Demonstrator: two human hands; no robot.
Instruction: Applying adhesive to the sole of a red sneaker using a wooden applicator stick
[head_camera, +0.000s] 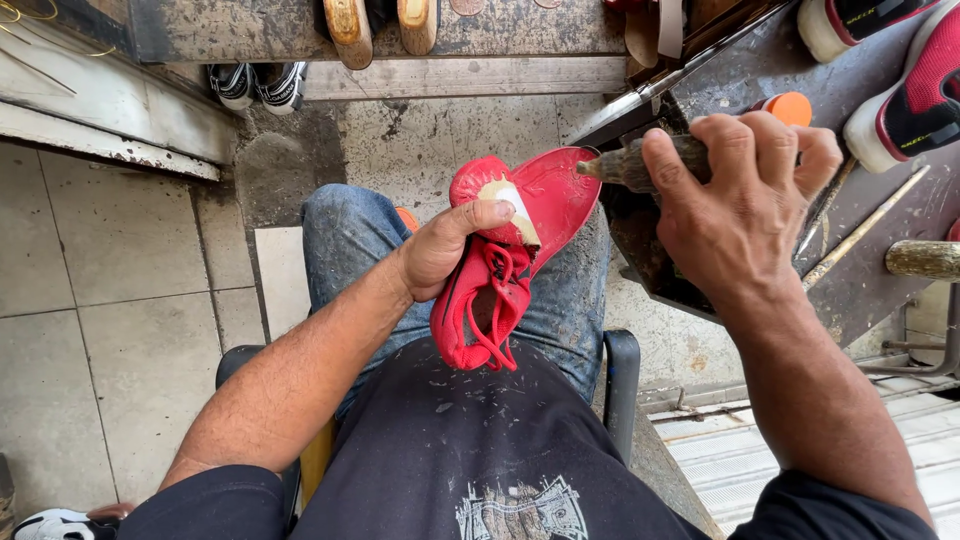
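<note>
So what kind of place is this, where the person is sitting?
Probably a shoe repair stall. The left hand holds a red lace-up shoe with its sole peeled open, the right hand grips a worn brush-like tool, and red-and-black sneakers wait on the stained workbench.

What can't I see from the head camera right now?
- Tool tip: the right hand wraps the dark tool, hiding its far end.
- Red shoe: the left hand covers one side, and the thumb hides part of the pale patch.
- Red-and-black shoes: cut off by the top right edge.
</note>
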